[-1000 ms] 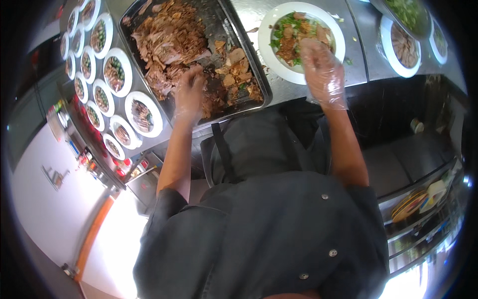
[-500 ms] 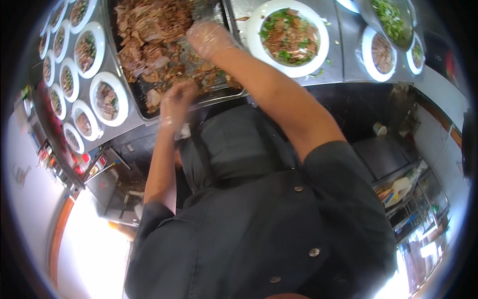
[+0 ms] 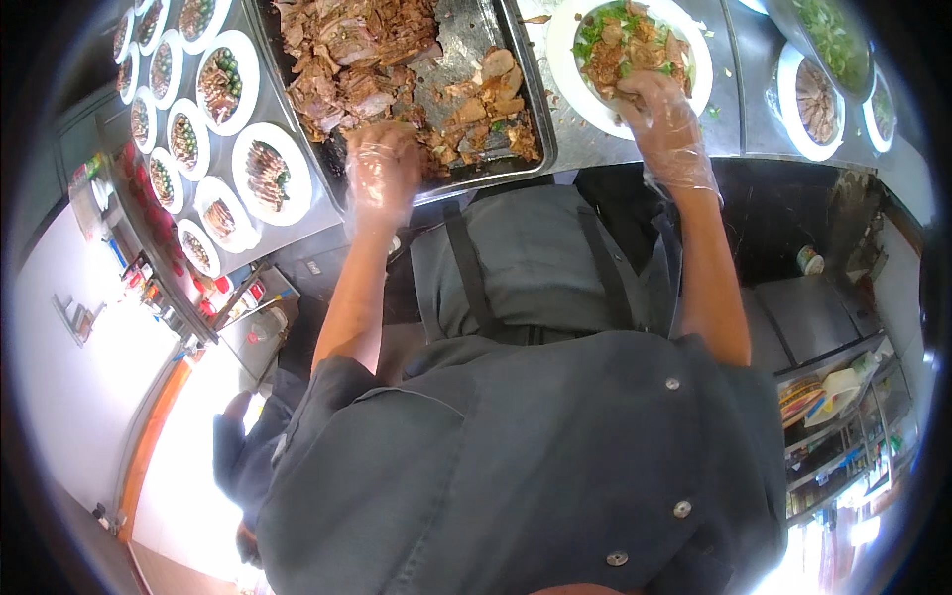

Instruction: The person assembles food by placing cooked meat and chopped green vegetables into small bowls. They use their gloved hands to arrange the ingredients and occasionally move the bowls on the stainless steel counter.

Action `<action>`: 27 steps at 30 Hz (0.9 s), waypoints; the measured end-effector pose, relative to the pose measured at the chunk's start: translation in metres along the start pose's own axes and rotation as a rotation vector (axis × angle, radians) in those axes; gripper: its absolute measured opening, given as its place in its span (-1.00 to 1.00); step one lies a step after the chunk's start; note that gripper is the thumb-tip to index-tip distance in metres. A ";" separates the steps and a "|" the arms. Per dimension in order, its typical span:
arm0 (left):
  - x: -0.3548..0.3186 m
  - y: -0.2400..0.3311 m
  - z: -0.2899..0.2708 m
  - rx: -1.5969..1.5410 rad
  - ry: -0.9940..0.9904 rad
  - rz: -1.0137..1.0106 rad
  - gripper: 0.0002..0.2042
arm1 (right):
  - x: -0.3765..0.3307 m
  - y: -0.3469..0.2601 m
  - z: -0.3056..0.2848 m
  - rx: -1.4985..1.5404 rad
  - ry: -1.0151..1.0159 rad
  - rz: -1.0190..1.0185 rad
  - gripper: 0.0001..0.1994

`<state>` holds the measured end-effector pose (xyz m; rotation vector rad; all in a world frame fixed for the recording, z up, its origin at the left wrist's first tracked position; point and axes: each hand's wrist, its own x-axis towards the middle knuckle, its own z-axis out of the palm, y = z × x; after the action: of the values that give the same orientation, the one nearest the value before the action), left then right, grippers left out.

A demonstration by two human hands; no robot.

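A metal tray [image 3: 466,104] in front of me holds brown sliced meat [image 3: 342,45], heaped at its left and scattered in small pieces at its right. My left hand [image 3: 384,169], in a clear plastic glove, reaches over the tray's near edge. Its fingers are curled down against the meat, and what they grip is hidden. To the right of the tray stands a white bowl [image 3: 562,74] with meat over chopped greens. My right hand [image 3: 669,129], gloved too, is over the bowl's near right side, its fingers bent together on meat slices there.
Rows of white bowls [image 3: 300,178] with meat and greens stand left of the tray. At the far right are a bowl of meat slices [image 3: 816,107] and a metal bowl of chopped greens [image 3: 828,45]. A person's dark sleeve [image 3: 243,446] shows at lower left.
My right hand has moved from above the tray rightward to the white bowl. My left hand has gone forward onto the meat in the tray. The whole view has shifted.
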<state>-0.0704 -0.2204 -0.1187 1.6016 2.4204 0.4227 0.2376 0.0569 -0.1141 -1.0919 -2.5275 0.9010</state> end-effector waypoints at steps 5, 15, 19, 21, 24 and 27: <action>0.005 0.039 0.034 -0.001 -0.154 -0.055 -0.70 | -0.006 -0.032 -0.006 -0.239 -0.082 -0.038 -0.77; 0.011 -0.001 0.021 -0.279 -0.101 -0.538 -0.81 | 0.011 -0.103 0.136 -0.175 -0.517 -0.463 -0.79; -0.011 -0.026 0.035 -0.252 0.018 -0.348 -0.82 | 0.004 -0.109 0.166 -0.221 -0.349 -0.606 -0.84; -0.004 0.021 0.005 -0.287 -0.125 -0.413 -0.72 | 0.009 -0.114 0.167 -0.296 -0.506 -0.582 -0.85; -0.007 0.038 0.021 -0.057 -0.159 -0.295 -0.70 | 0.014 -0.115 0.166 -0.334 -0.636 -0.510 -0.84; 0.001 0.037 0.039 0.024 -0.350 -0.337 -0.58 | 0.012 -0.108 0.153 -0.275 -0.660 -0.428 -0.83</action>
<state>-0.0262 -0.2008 -0.1428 1.1274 2.3582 0.0482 0.0997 -0.0595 -0.1665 -0.2765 -3.3124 0.9107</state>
